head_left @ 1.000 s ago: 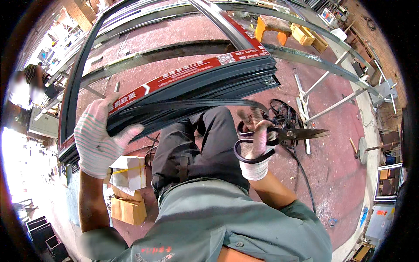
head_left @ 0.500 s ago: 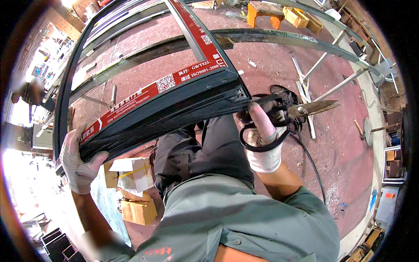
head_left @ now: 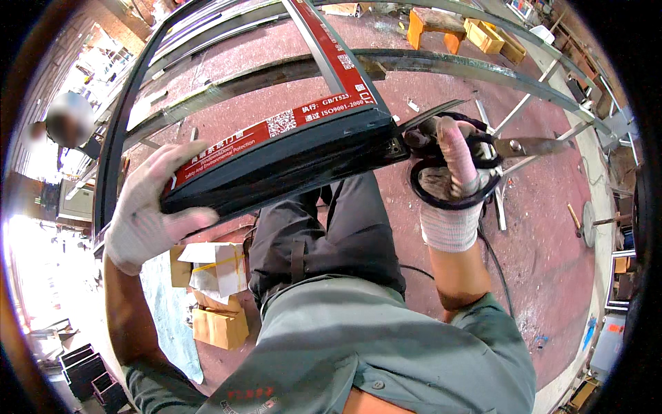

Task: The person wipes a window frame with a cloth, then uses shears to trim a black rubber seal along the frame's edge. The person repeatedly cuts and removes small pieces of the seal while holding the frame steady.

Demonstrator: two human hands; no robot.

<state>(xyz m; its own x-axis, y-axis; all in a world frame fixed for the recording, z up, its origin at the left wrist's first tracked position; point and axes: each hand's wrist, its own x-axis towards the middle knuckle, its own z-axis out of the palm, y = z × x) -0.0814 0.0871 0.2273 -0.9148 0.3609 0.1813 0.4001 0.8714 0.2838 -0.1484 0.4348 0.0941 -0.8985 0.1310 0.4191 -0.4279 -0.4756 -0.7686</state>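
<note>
A black window frame (head_left: 296,157) with red-and-white printed film slants across the view above my lap. My left hand (head_left: 148,210), in a pale striped glove, is closed round its near edge at the left, thumb below and fingers over the film. My right hand (head_left: 448,190), also gloved, is at the frame's right corner with scissors (head_left: 532,147). The scissors' black loops hang round the fingers, and the worn metal blades point right. A thin dark strip (head_left: 434,114) slants up from the corner behind this hand; whether the fingers pinch it is hidden.
Long metal rails (head_left: 469,62) of a stand cross behind the frame. An orange stool (head_left: 434,29) and wooden boxes (head_left: 485,36) are at the back. Cardboard boxes (head_left: 219,328) lie on the floor near my left leg. Another person (head_left: 69,124) is at the far left. A black cable (head_left: 496,265) trails at right.
My left hand has slid right along the frame's near edge. My right hand and the scissors have moved right and slightly up. The thin dark strip now shows beside the corner.
</note>
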